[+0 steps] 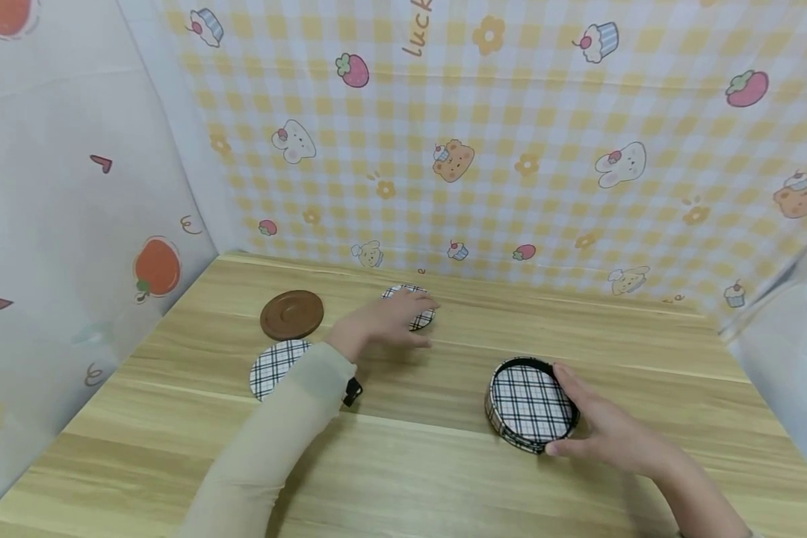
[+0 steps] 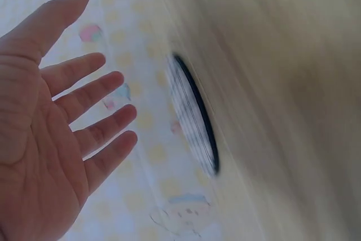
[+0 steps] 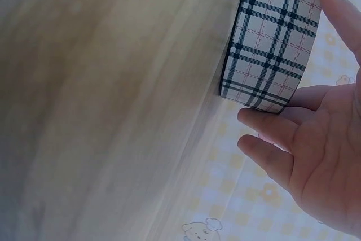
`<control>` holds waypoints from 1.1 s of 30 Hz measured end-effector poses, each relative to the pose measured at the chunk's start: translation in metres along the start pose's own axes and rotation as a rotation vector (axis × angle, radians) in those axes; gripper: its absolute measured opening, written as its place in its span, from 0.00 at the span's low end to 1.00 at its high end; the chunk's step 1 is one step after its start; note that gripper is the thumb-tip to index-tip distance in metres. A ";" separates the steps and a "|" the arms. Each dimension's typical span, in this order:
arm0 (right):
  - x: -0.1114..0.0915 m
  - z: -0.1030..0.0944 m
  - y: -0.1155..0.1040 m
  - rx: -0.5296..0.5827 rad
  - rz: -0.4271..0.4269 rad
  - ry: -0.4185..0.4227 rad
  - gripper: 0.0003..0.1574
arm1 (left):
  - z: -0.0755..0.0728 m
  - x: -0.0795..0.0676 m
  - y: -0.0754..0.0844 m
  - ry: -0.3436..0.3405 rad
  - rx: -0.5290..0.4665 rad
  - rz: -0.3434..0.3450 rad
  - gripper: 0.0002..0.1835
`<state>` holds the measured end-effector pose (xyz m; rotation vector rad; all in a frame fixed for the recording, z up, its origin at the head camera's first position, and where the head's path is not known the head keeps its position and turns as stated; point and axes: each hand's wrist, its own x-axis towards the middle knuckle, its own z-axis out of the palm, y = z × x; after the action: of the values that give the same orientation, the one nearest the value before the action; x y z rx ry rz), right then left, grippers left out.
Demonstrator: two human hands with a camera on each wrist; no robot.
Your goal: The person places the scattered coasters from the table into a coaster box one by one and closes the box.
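Observation:
My right hand grips the right side of a round, low coaster box covered in black-and-white plaid, thumb at the front and fingers toward the back. Inside its black-lined rim shows a plaid round face. The box's plaid side wall fills the top of the right wrist view, fingertips right at it. Over at the back, my left hand reaches with spread, relaxed fingers above a plaid round coaster, partly covering it. In the left wrist view that coaster appears edge-on with a dark underside, apart from the fingers.
A brown round coaster lies at the back left of the wooden table. In front of it is another plaid coaster, partly hidden by the left sleeve. A yellow checked cloth hangs behind the table.

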<state>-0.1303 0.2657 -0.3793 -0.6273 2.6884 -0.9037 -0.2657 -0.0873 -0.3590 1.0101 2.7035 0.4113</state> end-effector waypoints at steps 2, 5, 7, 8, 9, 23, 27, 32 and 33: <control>0.000 0.000 0.000 0.001 -0.002 -0.002 0.76 | -0.005 0.000 -0.009 0.008 0.009 -0.023 0.41; 0.000 0.000 -0.001 -0.001 -0.004 -0.001 0.76 | -0.009 0.003 -0.022 0.006 0.002 -0.044 0.43; 0.000 0.000 -0.001 -0.005 -0.005 0.001 0.75 | -0.010 0.005 -0.030 0.006 -0.020 -0.055 0.43; 0.000 0.000 -0.001 -0.008 -0.007 0.000 0.75 | -0.011 0.006 -0.034 0.001 -0.033 -0.060 0.43; 0.000 0.000 -0.001 -0.009 -0.007 0.000 0.75 | -0.011 0.007 -0.038 -0.001 -0.040 -0.067 0.44; -0.002 0.000 0.002 0.004 -0.019 0.000 0.73 | -0.006 0.022 -0.057 -0.062 -0.118 -0.194 0.53; -0.002 0.000 0.002 0.004 -0.025 0.005 0.73 | -0.003 0.025 -0.060 -0.058 -0.114 -0.207 0.53; -0.002 0.000 0.003 0.020 -0.032 0.006 0.73 | -0.003 0.024 -0.061 -0.059 -0.123 -0.208 0.53; -0.002 0.000 0.003 0.022 -0.033 0.007 0.73 | -0.003 0.024 -0.061 -0.060 -0.119 -0.210 0.53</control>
<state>-0.1292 0.2684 -0.3809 -0.6666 2.6781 -0.9436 -0.3210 -0.1160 -0.3795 0.6875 2.6607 0.4863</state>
